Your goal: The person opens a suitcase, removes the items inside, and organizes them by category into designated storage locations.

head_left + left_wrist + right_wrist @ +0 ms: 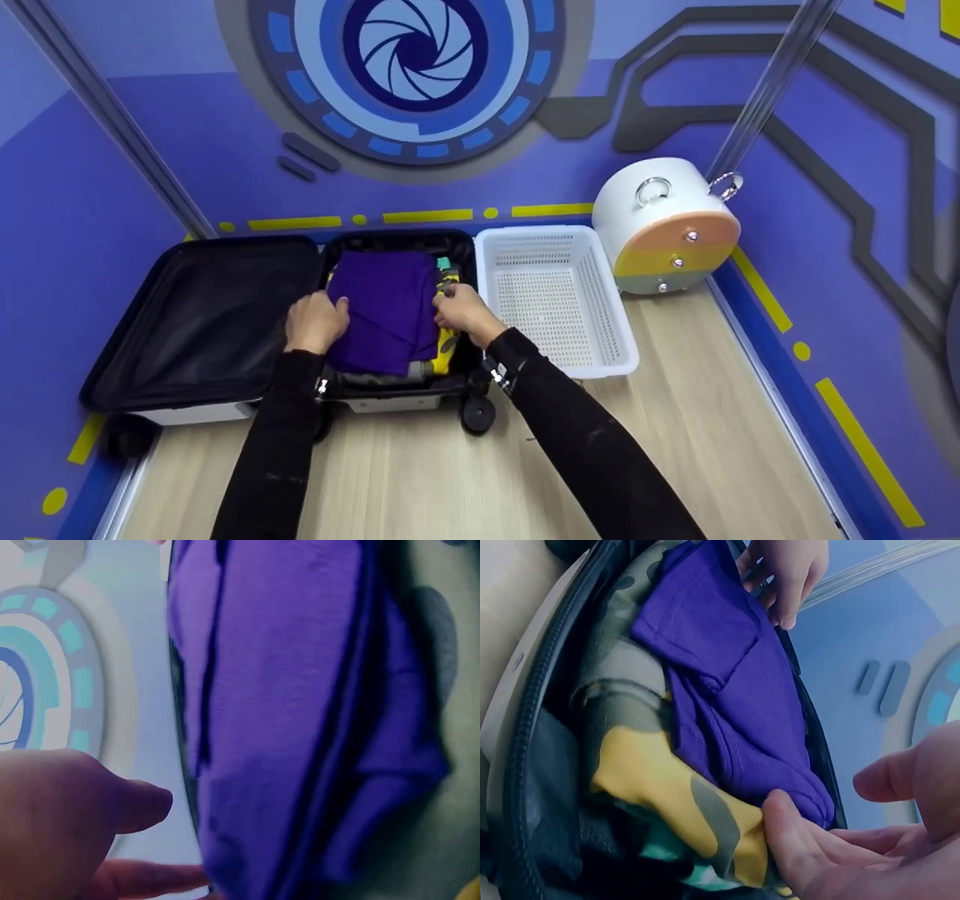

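A folded purple garment (pixel 382 307) lies on top of a yellow-and-grey camouflage garment (pixel 641 754) inside the packed half of an open suitcase (pixel 397 405). My left hand (pixel 315 321) is at the left edge of the purple cloth; in the left wrist view its thumb stands away from the cloth and a finger reaches the edge. On the other side my right hand (pixel 463 309) touches the clothes with its fingertips, thumb apart from them in the right wrist view. A bit of green cloth (pixel 664 840) shows beneath the camouflage one.
The suitcase's other half (pixel 210 322), with a dark lining, lies spread to the left. A white perforated basket (pixel 619 330) stands right of the suitcase. Behind it is a round white drawer box (pixel 645 191) with coloured drawers. Blue printed walls (pixel 187 150) enclose the wooden surface (pixel 465 480).
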A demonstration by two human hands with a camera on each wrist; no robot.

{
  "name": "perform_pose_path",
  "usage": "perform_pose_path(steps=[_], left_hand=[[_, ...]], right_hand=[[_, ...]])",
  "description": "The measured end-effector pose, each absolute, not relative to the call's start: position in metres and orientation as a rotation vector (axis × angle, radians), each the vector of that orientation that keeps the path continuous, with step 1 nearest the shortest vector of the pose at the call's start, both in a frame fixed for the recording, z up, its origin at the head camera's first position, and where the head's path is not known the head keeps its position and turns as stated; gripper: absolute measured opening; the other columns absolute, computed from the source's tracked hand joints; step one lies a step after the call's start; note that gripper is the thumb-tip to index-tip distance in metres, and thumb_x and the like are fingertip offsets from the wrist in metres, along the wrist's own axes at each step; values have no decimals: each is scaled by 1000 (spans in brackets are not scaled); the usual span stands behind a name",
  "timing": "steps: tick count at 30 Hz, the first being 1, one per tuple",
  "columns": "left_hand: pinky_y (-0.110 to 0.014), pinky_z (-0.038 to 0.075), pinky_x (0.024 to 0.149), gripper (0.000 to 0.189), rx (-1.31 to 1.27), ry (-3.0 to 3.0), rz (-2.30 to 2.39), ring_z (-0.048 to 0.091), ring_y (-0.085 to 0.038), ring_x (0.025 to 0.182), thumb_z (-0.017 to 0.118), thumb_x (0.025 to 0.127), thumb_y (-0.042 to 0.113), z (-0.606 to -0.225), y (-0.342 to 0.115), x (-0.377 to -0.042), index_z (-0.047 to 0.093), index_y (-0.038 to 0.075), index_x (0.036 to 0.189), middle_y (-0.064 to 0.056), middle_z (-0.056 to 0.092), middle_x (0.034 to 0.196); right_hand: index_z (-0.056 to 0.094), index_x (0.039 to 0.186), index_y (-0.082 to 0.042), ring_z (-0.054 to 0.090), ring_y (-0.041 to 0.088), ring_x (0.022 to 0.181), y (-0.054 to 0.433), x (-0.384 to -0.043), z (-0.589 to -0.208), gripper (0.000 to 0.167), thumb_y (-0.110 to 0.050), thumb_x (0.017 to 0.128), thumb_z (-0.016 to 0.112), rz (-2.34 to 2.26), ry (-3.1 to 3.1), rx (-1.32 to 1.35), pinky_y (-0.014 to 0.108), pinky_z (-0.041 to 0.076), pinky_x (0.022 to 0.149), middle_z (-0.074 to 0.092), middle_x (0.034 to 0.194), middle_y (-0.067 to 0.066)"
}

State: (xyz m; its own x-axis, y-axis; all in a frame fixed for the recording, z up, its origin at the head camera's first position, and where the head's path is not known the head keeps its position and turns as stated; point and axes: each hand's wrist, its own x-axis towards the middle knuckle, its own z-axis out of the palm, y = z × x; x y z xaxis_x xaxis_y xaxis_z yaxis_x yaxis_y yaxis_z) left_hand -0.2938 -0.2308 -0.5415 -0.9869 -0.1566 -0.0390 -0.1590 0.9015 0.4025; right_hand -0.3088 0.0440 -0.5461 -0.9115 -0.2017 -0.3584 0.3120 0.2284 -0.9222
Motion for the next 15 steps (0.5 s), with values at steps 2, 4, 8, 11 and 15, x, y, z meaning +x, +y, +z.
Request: perform_pose_path(steps=[2,4,8,11,15], left_hand=[[-69,51,109,58,-292,3042,656,64,-64,126,54,112,35,-544,-232,-295,66,-18,134,-46,66,132],[-69,50,109,58,-333,3029,666,63,-64,126,54,112,35,-547,-232,-295,66,-17,134,-45,65,133],[-69,50,110,54,-395,3035,701,62,-63,128,57,112,32,-548,-233,-294,66,-15,136,-43,63,135],[-69,50,111,50,-405,3030,736,61,-62,129,58,112,29,-547,-234,-296,66,-13,138,-42,63,135],[-67,51,110,45,-408,3033,753,63,-59,128,59,111,26,-550,-233,-304,68,-12,135,-40,66,132]], right_hand=[[48,160,7,73,20,86,40,-309,-546,55,-18,112,56,-1703,2127,100,31,63,85,76,106,20],[52,156,6,66,13,76,36,-308,-545,52,-19,111,57,-1674,2155,93,26,59,75,72,94,11],[60,149,3,61,10,71,29,-309,-545,46,-20,109,58,-1571,2289,78,22,50,65,68,95,4],[62,149,-1,71,19,99,26,-312,-544,45,-22,110,57,-1482,2392,71,29,58,84,73,125,13],[57,154,0,60,32,142,26,-317,-545,48,-22,111,54,-1435,2410,74,43,54,115,61,158,20]])
